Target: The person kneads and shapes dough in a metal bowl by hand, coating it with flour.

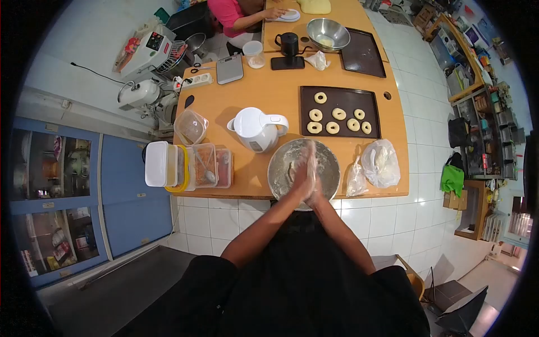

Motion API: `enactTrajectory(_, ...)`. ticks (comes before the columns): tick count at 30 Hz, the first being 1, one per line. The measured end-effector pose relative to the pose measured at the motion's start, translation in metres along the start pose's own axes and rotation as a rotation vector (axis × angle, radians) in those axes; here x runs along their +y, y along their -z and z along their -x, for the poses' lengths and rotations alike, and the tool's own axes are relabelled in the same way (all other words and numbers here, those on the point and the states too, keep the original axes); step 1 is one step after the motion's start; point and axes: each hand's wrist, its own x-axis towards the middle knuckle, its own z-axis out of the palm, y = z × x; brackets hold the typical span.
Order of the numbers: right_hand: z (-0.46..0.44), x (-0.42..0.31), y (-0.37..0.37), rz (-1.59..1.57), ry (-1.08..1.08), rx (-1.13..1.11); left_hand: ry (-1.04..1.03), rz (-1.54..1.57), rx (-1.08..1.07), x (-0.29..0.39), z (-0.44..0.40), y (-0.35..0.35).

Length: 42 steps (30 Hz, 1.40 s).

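My left hand [301,178] and my right hand [312,173] are palm to palm over a metal mixing bowl [333,161], with the fingers stretched out and pointing away from me. Pale flour or dough coats the fingers. Whether anything lies between the palms is hidden. Inside the bowl, floury residue clings to the walls, and some dough [292,170] shows beside my left hand. Just behind the bowl is a dark baking tray [351,100] with several dough rings [338,114] on it.
A white electric kettle [252,128] stands left of the bowl, near plastic containers [205,164]. Plastic bags [382,163] lie to the right. Farther back are a scale [229,69], a black gooseneck kettle [288,43], another bowl [328,33] and a co-worker's hand [275,13].
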Motion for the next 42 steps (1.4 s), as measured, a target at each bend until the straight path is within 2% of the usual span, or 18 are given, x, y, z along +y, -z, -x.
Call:
enactTrajectory(4, 0.020, -0.033, -0.024, -0.311, -0.012, -0.241, -0.090, -0.618, 0.085, -0.004, -0.005, 0.021)
enactTrajectory(5, 0.015, -0.032, -0.021, -0.241, 0.023, -0.161, -0.012, -0.540, -0.058, -0.023, 0.003, 0.011)
enactTrajectory(10, 0.019, -0.004, -0.026, 0.006, 0.013, -0.016, -0.099, 0.044, 0.138, 0.024, 0.001, 0.001)
enactTrajectory(13, 0.023, -0.011, -0.032, -0.110, 0.011, -0.178, -0.005, -0.501, 0.205, 0.024, -0.014, 0.029)
enactTrajectory(15, 0.026, -0.038, -0.042, -0.322, 0.098, -0.168, 0.239, -0.364, 0.103, 0.014, -0.001, 0.008)
enactTrajectory(17, 0.017, -0.026, -0.031, -0.061, 0.158, -0.065, 0.261, -0.282, 0.070, 0.007, 0.009, 0.003)
enactTrajectory(21, 0.030, -0.007, -0.026, 0.108, -0.043, 0.008, -0.152, -0.162, 0.180, 0.014, -0.004, 0.003)
enactTrajectory(23, 0.037, -0.024, -0.050, -0.144, -0.175, 0.051, 0.022, -0.284, 0.173, 0.002, -0.002, 0.015)
enactTrajectory(24, 0.017, -0.015, -0.024, -0.048, 0.081, -0.145, 0.099, -0.236, 0.171, -0.018, 0.003, 0.010)
enactTrajectory(26, 0.005, -0.008, 0.002, -0.058, -0.007, -0.091, 0.258, -0.436, 0.054, -0.053, 0.022, -0.011)
enactTrajectory(28, 0.011, 0.006, -0.011, -0.050, 0.137, 0.060, 0.041, -0.253, 0.053, -0.019, 0.017, -0.002)
enactTrajectory(30, 0.023, 0.005, -0.022, 0.006, 0.017, -0.018, -0.166, -0.046, 0.054, 0.015, 0.007, 0.004)
enactTrajectory(33, 0.026, -0.009, -0.030, -0.153, -0.075, -0.123, -0.003, -0.302, 0.253, 0.010, -0.003, 0.019)
enactTrajectory(35, 0.020, -0.021, -0.018, -0.268, -0.034, -0.141, 0.474, -0.379, 0.001, 0.018, 0.008, 0.003)
enactTrajectory(37, 0.014, -0.007, -0.008, -0.056, 0.013, -0.049, -0.070, -0.541, -0.012, -0.015, 0.042, -0.010)
enactTrajectory(39, 0.015, 0.010, -0.015, 0.067, 0.157, 0.002, -0.117, -0.245, 0.042, 0.027, 0.020, 0.003)
enactTrajectory(40, 0.025, 0.013, -0.013, -0.011, -0.054, -0.024, -0.094, -0.190, 0.076, 0.032, 0.014, 0.007)
enactTrajectory(42, 0.020, 0.004, -0.007, -0.171, -0.045, -0.179, -0.019, -0.174, 0.148, 0.025, 0.006, 0.015)
